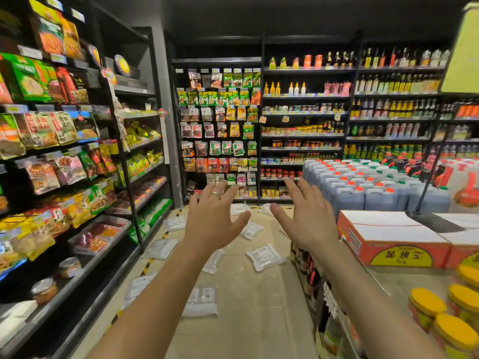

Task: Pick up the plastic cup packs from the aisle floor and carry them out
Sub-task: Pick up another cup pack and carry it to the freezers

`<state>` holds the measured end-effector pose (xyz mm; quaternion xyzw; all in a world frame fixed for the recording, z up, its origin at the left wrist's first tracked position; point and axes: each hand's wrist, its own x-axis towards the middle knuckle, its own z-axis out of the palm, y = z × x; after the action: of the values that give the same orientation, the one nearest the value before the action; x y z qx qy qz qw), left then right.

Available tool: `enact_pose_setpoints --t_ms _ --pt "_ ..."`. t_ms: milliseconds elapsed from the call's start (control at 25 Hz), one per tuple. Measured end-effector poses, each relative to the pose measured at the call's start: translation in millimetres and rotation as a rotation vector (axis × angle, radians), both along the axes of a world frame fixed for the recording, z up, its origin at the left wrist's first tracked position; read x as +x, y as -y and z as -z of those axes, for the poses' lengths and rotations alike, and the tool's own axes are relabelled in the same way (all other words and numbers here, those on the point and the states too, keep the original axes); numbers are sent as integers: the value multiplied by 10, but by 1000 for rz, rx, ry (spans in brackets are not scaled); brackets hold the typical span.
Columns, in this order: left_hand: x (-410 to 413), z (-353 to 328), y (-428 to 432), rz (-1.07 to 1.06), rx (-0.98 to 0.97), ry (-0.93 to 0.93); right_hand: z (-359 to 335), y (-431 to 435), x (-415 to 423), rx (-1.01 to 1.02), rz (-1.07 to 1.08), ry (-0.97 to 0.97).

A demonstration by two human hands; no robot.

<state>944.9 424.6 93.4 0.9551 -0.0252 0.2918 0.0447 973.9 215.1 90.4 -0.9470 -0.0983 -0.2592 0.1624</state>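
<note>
- in the aisle, on the pale floor [255, 330], the cup packs lie scattered and apart from one another: the nearest pack [201, 303] lies just ahead, a middle pack [264, 257] beyond it, and more run on towards the back wall.
- the left hand [212, 220] and right hand [307, 220] are both held out in front, fingers spread wide, palms away, holding nothing and touching nothing; the packs lie well below them.
- the packs look like thin clear film bags, flat and floppy, so they are probably very light, soft and a little slippery.
- the cups inside would likely crush under a hard squeeze, so a gentle pinch at an edge or corner of the film seems the safest hold; several could probably be stacked flat against one forearm.
- a side pack [162, 248] sits close against the foot of the snack shelves [77, 177], beside the yellow and black tape [148, 264]; reaching it means bending in near the lowest shelf.
- on the right, an orange carton [388, 240], yellow-lidded tubs [440, 322] and rows of capped jugs [363, 193] crowd the aisle's edge, so an elbow could knock them while stooping.
- loose packs underfoot are a slipping risk; taking the nearest first would open the way.
</note>
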Motion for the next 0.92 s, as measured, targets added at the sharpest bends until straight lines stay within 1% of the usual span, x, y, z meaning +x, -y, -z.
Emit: enact_pose_setpoints --t_ms 200,440,600,720,920 --pt "1226 162 33 -46 -16 -48 101 41 1312 -9 -6 -22" --pt "2524 246 14 -116 -53 -65 155 23 2734 -44 -93 -41" --pt "2974 354 -94 -179 -54 -106 282 -135 3281 -55 -144 -79" --pt "3291 413 -194 -214 -47 -99 363 -282 3641 -50 -188 -97" --pt "3790 395 -391 -205 -44 -93 382 -494 4137 -43 -202 -87"
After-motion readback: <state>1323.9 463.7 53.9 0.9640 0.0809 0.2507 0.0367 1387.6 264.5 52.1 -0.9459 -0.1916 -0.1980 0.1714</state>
